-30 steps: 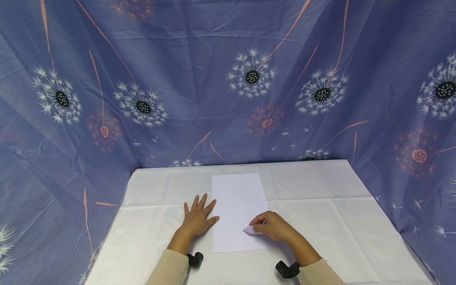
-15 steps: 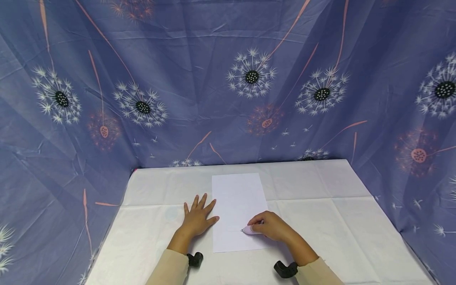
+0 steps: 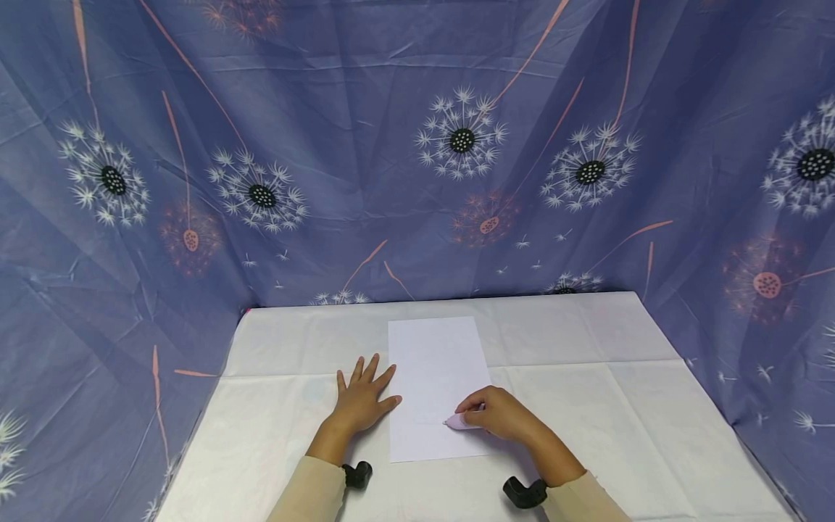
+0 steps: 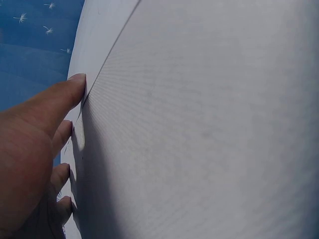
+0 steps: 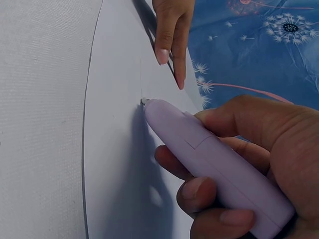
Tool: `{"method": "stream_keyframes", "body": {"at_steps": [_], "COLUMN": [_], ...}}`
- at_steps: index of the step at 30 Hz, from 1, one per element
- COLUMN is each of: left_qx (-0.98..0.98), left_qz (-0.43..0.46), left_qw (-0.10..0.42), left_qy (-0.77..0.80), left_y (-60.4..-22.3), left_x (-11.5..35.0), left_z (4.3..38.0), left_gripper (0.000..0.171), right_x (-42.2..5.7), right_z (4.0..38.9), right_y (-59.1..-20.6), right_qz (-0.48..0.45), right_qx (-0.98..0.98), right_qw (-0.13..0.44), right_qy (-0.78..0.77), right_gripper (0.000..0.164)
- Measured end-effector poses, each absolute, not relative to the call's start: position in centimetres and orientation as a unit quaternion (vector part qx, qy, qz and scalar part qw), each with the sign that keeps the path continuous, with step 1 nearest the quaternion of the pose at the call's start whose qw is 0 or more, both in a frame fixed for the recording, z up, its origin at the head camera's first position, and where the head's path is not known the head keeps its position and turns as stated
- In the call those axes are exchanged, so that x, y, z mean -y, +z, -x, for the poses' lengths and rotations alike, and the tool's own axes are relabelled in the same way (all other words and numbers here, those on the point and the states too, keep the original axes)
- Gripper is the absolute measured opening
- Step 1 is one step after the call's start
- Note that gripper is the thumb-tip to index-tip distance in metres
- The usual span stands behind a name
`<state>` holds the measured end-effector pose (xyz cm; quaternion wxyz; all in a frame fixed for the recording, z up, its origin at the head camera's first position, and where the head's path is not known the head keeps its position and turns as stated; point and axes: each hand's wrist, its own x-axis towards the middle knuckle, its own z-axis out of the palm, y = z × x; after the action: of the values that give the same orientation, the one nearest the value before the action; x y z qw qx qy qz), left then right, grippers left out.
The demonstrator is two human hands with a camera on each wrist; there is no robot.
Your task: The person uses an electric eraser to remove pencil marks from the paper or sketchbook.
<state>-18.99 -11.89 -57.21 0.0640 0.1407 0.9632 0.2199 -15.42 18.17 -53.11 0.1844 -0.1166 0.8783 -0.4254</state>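
A sheet of white paper lies on the white-covered table. My left hand rests at its left edge with fingers spread, the thumb tip overlapping that edge in the head view. The left thumb is stretched out along the paper's edge in the left wrist view. My right hand grips a chunky lilac pen-shaped tool, thumb on one side and curled fingers on the other. Its small narrow tip points down at the lower part of the sheet, on a faint line that shows beyond the tip in the right wrist view.
White cloth with fold creases covers the table. A blue curtain with dandelion prints hangs behind and along both sides. Black curved wrist mounts sit at both wrists, by the beige sleeves.
My right hand and the lilac pen-shaped tool shifted slightly left, then slightly back right. The left hand and the paper stay in place.
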Motion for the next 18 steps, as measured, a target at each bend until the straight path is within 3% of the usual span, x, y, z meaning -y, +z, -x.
{"method": "stream_keyframes", "body": {"at_steps": [18], "left_qx": [-0.964], "left_qz": [-0.139], "left_qw": [0.066], "left_qy": [0.216], "left_y": [-57.3], "left_x": [11.9], "left_z": [19.0], "left_gripper": [0.067], "right_x": [-17.2], "right_z": [15.5], "right_y": [-53.4], "right_qz": [0.126], "right_qx": [-0.881], "right_qw": [0.178], "right_qy": [-0.419], "right_gripper": [0.012]}}
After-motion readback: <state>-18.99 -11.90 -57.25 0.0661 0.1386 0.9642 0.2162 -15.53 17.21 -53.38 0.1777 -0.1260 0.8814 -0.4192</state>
